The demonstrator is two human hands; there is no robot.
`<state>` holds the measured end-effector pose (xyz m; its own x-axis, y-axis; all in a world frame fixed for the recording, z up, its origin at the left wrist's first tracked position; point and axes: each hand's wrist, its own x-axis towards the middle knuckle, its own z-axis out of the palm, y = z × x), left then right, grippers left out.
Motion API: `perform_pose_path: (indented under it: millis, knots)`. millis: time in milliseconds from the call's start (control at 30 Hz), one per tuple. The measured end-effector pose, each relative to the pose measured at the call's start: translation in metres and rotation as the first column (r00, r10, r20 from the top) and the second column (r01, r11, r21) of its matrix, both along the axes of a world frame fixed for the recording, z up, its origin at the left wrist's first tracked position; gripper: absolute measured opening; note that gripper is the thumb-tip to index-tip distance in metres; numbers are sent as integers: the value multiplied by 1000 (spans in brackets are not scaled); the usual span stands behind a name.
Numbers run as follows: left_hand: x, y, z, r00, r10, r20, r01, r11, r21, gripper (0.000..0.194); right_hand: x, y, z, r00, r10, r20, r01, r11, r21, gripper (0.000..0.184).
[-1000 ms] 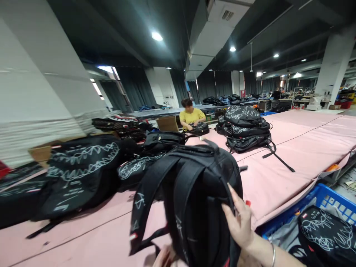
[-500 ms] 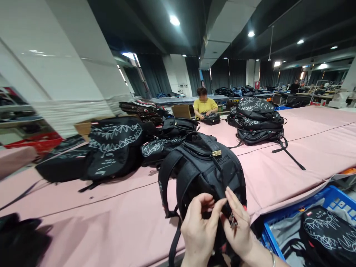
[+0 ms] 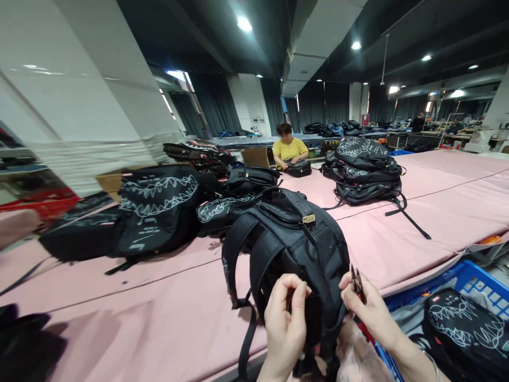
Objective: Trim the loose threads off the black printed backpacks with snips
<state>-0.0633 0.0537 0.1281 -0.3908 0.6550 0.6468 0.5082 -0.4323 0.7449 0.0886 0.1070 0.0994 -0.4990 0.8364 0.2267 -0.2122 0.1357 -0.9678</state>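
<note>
A black backpack [image 3: 294, 249] stands on the near edge of the pink table [image 3: 167, 313], its back panel and shoulder straps facing me. My left hand [image 3: 284, 323] pinches part of its lower back panel between thumb and fingers. My right hand [image 3: 368, 310] is just to the right of the backpack, closed on a small dark tool [image 3: 357, 277] that looks like thread snips, blades pointing up.
Several black backpacks with white shark-teeth print [image 3: 159, 207] lie at the left, and a stack of them [image 3: 363, 172] sits further back. A person in a yellow shirt [image 3: 289, 150] works at the table's far end. A blue crate [image 3: 473, 289] at lower right holds another printed bag.
The backpack was set down upright on the table edge. My left hand came up and pinched its back panel. My right hand drew away to the right, the small tool now showing.
</note>
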Motion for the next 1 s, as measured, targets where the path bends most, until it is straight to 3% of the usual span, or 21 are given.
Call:
perform_pose_path:
  millis: [67,167,367,433,700,1000]
  knots:
    - [2,1,-2,1000,-9,12,8,999,41,12,4,-1,8,981,169,-92,-177,981,-85,34]
    - [4,2,-5,1000,-23,16,22,996,82,12,3,-3,12,925,317,-210,-357,915,-189,35]
    - [3,4,-10,1000,-30,8,29,994,103,12,-6,0,14,746,571,-342,-663,680,-312,29]
    - [2,3,-11,1000,-18,7,17,995,103,12,-7,2,16,717,609,-340,-697,640,-322,30]
    - [3,3,-14,1000,10,-7,-9,996,89,10,-12,4,21,816,517,-258,-578,736,-353,39]
    - [2,1,-12,983,84,-165,-66,992,110,11,-18,2,21,848,463,-257,-529,761,-376,38]
